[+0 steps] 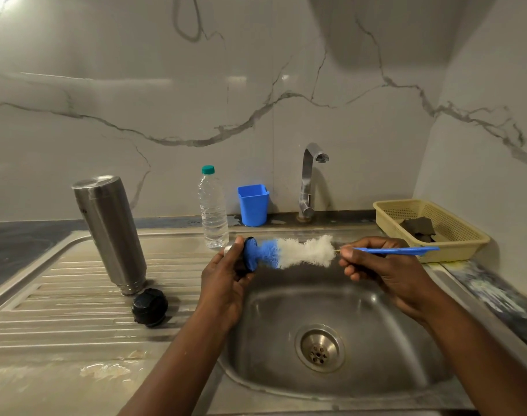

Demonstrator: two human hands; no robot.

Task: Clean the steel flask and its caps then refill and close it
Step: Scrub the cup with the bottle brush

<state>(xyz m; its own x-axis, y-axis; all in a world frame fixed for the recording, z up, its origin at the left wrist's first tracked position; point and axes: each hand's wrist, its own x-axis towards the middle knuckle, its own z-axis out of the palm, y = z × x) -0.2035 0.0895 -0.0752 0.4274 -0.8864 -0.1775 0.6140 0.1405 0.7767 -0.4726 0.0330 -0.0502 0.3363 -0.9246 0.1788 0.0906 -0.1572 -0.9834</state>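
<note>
The steel flask point(110, 232) stands upside down on the ribbed drainboard at the left. A black inner cap point(149, 307) lies on the drainboard just in front of it. Over the sink's left rim my left hand point(224, 283) grips a steel outer cap point(241, 259), mostly hidden by my fingers. My right hand point(376, 265) pinches the blue handle of a bottle brush point(298, 250). The brush's blue and white bristles point left, with the tip inside the cap.
A steel sink point(331, 382) with a drain lies below my hands. Behind it stand a tap point(308, 181), a blue plastic cup point(253, 205) and a clear water bottle point(212, 208). A yellow basket point(454, 232) holding a dark scrub pad sits at the right.
</note>
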